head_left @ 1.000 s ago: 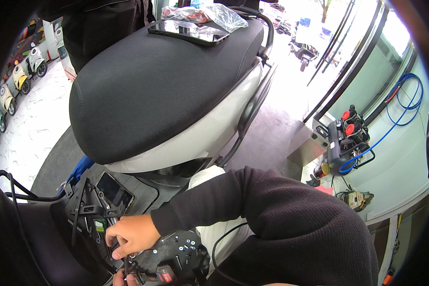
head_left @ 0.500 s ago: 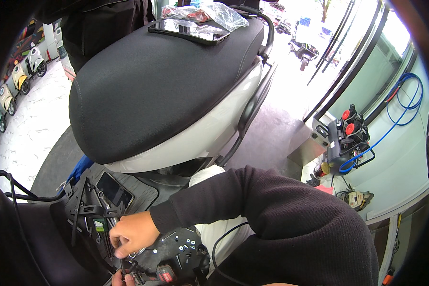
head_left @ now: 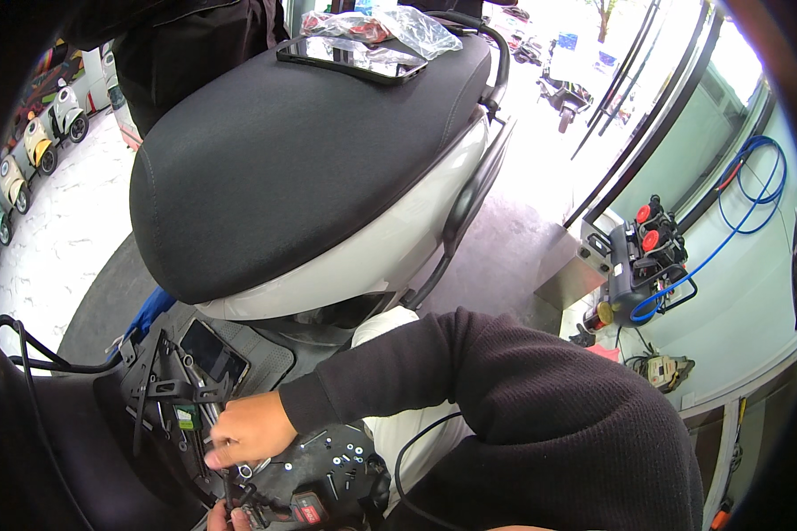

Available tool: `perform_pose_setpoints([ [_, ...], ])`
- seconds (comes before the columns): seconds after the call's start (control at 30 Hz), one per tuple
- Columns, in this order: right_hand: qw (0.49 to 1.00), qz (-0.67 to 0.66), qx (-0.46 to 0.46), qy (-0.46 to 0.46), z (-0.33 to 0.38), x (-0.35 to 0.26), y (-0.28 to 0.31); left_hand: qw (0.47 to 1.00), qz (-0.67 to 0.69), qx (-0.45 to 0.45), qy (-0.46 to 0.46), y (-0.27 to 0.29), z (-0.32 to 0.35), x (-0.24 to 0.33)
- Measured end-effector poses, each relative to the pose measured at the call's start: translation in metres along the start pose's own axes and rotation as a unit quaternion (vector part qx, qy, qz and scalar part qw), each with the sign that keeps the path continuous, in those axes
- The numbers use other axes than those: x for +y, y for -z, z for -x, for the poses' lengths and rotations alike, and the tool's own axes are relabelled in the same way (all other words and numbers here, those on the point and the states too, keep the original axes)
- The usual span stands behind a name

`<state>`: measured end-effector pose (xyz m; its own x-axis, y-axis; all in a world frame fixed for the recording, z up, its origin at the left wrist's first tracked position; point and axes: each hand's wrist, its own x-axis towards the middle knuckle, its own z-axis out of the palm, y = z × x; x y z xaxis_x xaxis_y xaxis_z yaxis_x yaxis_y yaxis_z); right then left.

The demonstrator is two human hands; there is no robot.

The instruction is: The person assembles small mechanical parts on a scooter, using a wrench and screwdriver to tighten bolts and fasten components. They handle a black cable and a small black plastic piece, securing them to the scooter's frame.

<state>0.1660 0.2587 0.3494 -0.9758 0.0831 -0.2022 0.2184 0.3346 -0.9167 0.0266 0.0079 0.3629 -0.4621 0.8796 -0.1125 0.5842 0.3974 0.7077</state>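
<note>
At seven o'clock below the black padded scooter seat (head_left: 301,150), the right hand (head_left: 250,429) pinches small dark cables (head_left: 232,485) beside a black plastic tray of screws (head_left: 328,465). The left hand (head_left: 223,516) barely shows at six o'clock; I cannot tell its grip.

The person wears a black knitted sweater with a long, loose sleeve (head_left: 505,398) that ends in a ribbed cuff just at the wrist. Both hands are bare: the right hand (head_left: 250,431) has no glove, ring or watch.

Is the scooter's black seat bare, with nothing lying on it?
No: a dark phone and a clear plastic bag lie on the seat.
</note>
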Motion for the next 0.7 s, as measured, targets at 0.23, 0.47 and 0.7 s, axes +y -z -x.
perform_pose_setpoints([
  [0.23, 0.972, 0.025, 0.101, 0.212, 0.0, 0.0063, -0.0096, 0.998, 0.047, -0.009, 0.039, 0.0002, 0.0003, -0.0014],
  [0.47, 0.996, -0.008, 0.049, 0.071, -0.0006, 0.0078, -0.007, 0.999, 0.035, 0.004, 0.026, -0.0012, 0.0009, -0.0013],
  [0.7, 0.97, 0.048, 0.103, 0.216, -0.0021, 0.0101, -0.0094, 0.998, 0.053, 0.003, 0.034, -0.0015, 0.0008, -0.0006],
])
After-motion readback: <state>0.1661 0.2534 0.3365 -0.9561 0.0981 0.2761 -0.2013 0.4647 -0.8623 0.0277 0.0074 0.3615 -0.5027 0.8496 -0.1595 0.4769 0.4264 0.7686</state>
